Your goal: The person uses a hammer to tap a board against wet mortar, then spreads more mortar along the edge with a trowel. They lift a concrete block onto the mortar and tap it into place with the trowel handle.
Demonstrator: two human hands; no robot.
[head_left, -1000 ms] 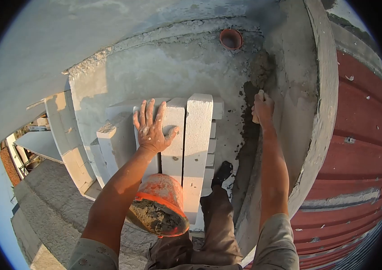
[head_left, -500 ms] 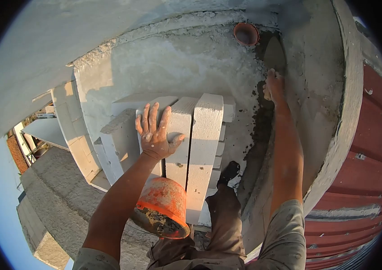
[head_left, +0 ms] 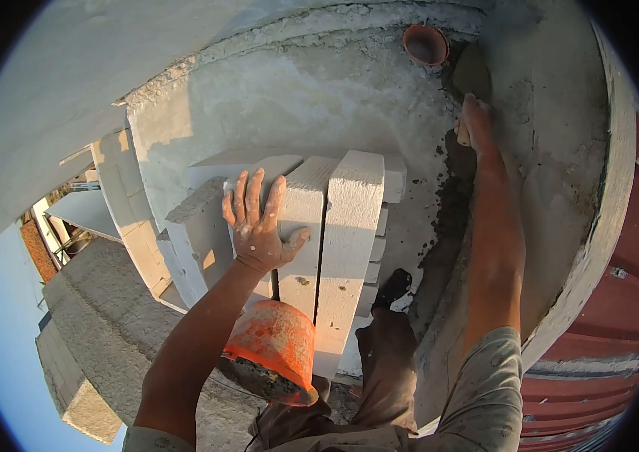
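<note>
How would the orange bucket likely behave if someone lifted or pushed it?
The orange bucket is probably heavy for its size, as grey, mortar-like material shows in its mouth. Its walls look fairly stiff, judging by the smooth, rounded outline. A push might tip it, since its base looks narrower than its mouth.

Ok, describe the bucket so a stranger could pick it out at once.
Find the pale blocks in the middle of the view, under the spread left hand. At their near end, beside the left forearm, is the bucket. It is round, orange and smeared with grey, while the blocks are pale and straight-edged.
</note>
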